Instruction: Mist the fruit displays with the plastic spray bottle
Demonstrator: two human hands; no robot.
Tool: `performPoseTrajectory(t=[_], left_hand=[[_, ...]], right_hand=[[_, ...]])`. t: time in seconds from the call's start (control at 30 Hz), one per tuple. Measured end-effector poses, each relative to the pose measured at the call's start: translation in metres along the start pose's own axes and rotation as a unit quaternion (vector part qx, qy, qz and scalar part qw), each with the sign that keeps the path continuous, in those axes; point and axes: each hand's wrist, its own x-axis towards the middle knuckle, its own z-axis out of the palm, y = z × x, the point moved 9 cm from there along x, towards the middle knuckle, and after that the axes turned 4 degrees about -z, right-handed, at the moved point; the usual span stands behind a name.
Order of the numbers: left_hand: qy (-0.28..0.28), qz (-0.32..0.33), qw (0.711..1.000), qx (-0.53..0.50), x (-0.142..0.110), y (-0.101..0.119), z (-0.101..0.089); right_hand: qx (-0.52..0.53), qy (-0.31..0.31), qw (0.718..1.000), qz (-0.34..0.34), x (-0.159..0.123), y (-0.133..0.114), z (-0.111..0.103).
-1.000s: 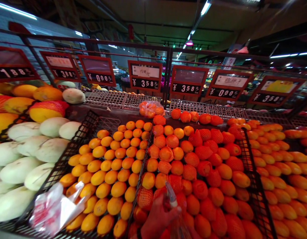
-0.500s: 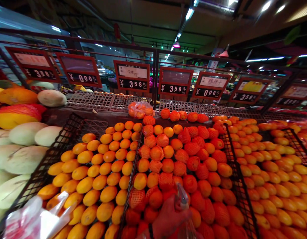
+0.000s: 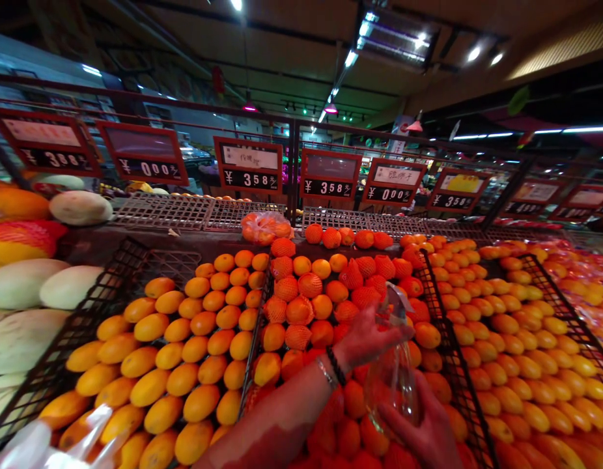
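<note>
My left hand (image 3: 372,335), with a dark beaded bracelet and a second bracelet at the wrist, reaches in from the lower left. Its closed fingers grip the upper part of a clear plastic bag (image 3: 393,381), whose crumpled top sticks up above them. Lower down on the right, my right hand (image 3: 423,420) has its thumb and fingers around the bag's lower side. The bag hangs over a crate of oranges (image 3: 310,284), many in red foam nets. What is inside the bag, if anything, I cannot make out.
Left stands a crate of bare oranges (image 3: 152,327), with a white plastic bag (image 3: 71,449) at its front. Pale melons (image 3: 25,283) lie farther left. More oranges (image 3: 519,339) fill the right. Dark crate walls (image 3: 455,355) separate the rows; price signs (image 3: 247,165) hang behind.
My left hand has risen and moved right with the clear bag. My right hand has come into view at the bag's lower side. The camera view has shifted slightly.
</note>
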Motion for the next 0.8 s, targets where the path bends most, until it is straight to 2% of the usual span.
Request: performPoseTrajectory(t=[0.1, 0.2, 0.3, 0.4, 0.57, 0.7, 0.8], left_hand=[[0.006, 0.049, 0.999, 0.012, 0.024, 0.026, 0.0], [0.009, 0.08, 0.996, 0.038, 0.038, 0.042, 0.003], [-0.011, 0.072, 0.997, 0.041, 0.049, 0.047, 0.009], [-0.032, 0.041, 0.998, 0.032, 0.055, 0.039, 0.016], [-0.044, 0.044, 0.997, 0.04, 0.047, 0.005, 0.031], [-0.039, 0.007, 0.997, 0.061, 0.029, -0.035, 0.046], [-0.038, -0.007, 0.997, 0.066, 0.016, -0.057, 0.057]], right_hand=[[0.006, 0.021, 0.999, -0.029, 0.025, -0.019, -0.007], [0.023, 0.044, 0.998, -0.043, 0.038, -0.039, -0.013], [0.034, 0.053, 0.997, -0.041, 0.04, -0.051, -0.016], [0.048, 0.073, 0.995, -0.044, 0.036, -0.05, -0.021], [0.005, 0.094, 0.995, -0.016, 0.02, -0.011, -0.031], [-0.057, 0.12, 0.991, 0.008, -0.001, 0.031, -0.04], [-0.072, 0.146, 0.986, 0.029, -0.022, 0.059, -0.045]])
